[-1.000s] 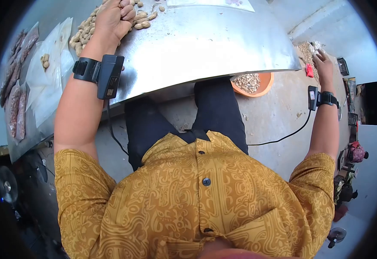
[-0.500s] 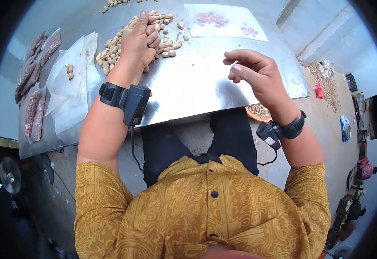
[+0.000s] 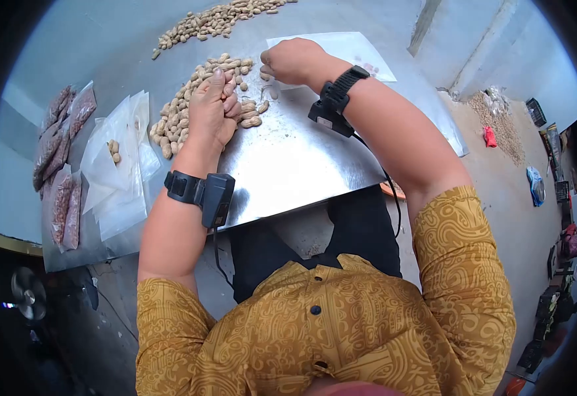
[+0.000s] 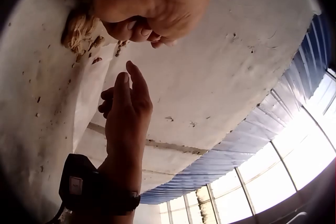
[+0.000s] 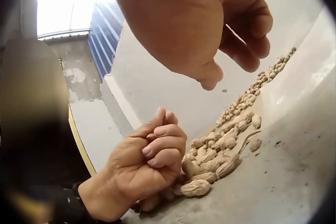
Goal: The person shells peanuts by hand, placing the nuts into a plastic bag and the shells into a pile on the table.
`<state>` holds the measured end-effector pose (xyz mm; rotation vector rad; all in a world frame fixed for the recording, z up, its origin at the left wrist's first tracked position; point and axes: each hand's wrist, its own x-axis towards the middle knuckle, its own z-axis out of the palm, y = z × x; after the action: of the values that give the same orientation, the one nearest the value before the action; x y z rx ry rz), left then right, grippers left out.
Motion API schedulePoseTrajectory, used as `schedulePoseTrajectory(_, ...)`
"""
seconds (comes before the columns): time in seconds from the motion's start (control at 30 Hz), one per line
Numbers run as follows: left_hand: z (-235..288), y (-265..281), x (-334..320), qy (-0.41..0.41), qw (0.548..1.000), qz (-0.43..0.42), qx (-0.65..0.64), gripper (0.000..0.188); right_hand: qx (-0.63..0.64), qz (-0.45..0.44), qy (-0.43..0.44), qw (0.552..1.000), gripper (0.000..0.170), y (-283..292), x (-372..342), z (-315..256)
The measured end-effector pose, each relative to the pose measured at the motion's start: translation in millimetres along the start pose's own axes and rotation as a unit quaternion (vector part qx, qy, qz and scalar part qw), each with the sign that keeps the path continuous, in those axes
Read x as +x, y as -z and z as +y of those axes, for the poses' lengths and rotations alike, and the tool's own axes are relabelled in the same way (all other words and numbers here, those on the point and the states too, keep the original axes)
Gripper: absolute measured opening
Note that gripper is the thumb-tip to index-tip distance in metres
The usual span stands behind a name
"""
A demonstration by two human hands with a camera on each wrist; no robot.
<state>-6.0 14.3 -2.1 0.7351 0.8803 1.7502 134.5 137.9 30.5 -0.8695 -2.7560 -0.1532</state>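
Though the right wrist shows peanuts point(image 5: 229, 166), only head shows filled bags point(image 3: 56, 152).

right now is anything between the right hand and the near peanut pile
Nothing visible stands between the right hand and the closest edge of the near peanut pile; the left hand just hides part of it.

Glaring tabletop point(image 3: 278, 173), blown-out windows point(image 4: 266, 175), dark rounded edges
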Motion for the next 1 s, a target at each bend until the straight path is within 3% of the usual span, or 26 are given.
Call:
schedulePoseTrajectory(0.13,-0.6,3.9,1.8,-0.001,0.999,0.03,0.011,0.023,-0.041,-0.051,-0.004,0.998,0.02,-10.9,15.7,-1.5)
schedulePoseTrajectory(0.23,2.7,-8.7,4.5,0.015,0.999,0.044,0.004,0.023,-0.024,-0.005,-0.014,1.0,0.016,-15.4,13.5,7.4)
schedulePoseTrajectory(0.37,12.9,-14.3,27.5,0.106,0.994,0.003,-0.011,0.021,0.159,0.096,-0.013,0.983,0.015,-31.2,13.9,30.5)
schedulePoseTrajectory(0.47,15.0,-33.8,46.5,0.141,0.99,0.021,-0.021,0.02,0.214,0.162,0.001,0.963,0.017,-20.6,-0.2,28.1)
schedulePoseTrajectory(0.67,-10.7,-66.2,89.4,0.142,0.974,0.173,0.026,0.022,0.281,0.173,-0.028,0.944,0.016,-14.2,-8.0,25.5)
schedulePoseTrajectory(0.7,-8.8,-67.1,89.8,0.147,0.977,0.156,0.006,0.026,0.289,0.173,-0.029,0.941,0.016,-14.2,-8.5,26.0)
schedulePoseTrajectory(0.8,-9.5,-82.1,85.5,0.134,0.965,0.222,0.028,0.032,0.318,0.159,-0.047,0.933,0.015,-16.3,-8.9,26.9)
schedulePoseTrajectory(1.0,-0.3,-68.6,84.9,0.111,0.979,0.167,0.03,0.04,0.346,0.137,-0.078,0.925,0.016,-17.0,-8.7,30.8)
